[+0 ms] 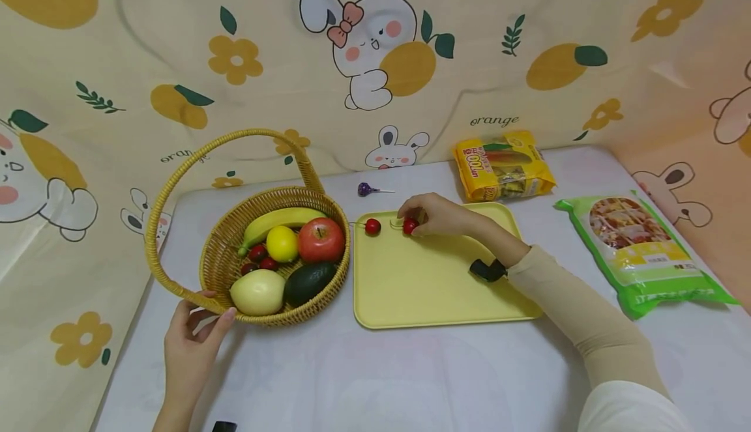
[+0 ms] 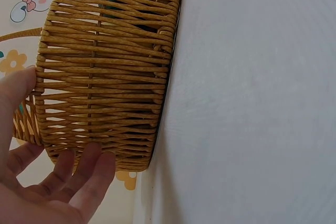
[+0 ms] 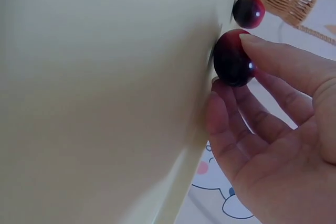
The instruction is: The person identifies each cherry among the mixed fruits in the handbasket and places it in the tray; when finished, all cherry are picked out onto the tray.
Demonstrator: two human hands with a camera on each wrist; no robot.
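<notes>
Sleeve (image 1: 630,409), R hand (image 1: 439,216) w/ cherry (image 1: 410,226), "orange" backdrop (image 1: 495,120), pack (image 1: 503,166) txt unclear

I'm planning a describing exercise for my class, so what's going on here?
A person's right hand grips a red cherry at the far side of a yellow tray; a second cherry lies on the tray to its left. The left hand holds the rim of a wicker basket beside the tray. In the basket lie a banana, a red apple and other fruit.

Left grip (image 2: 42,200) holds a wicker basket (image 2: 105,72); white tabletop (image 2: 252,98) alongside.
</notes>
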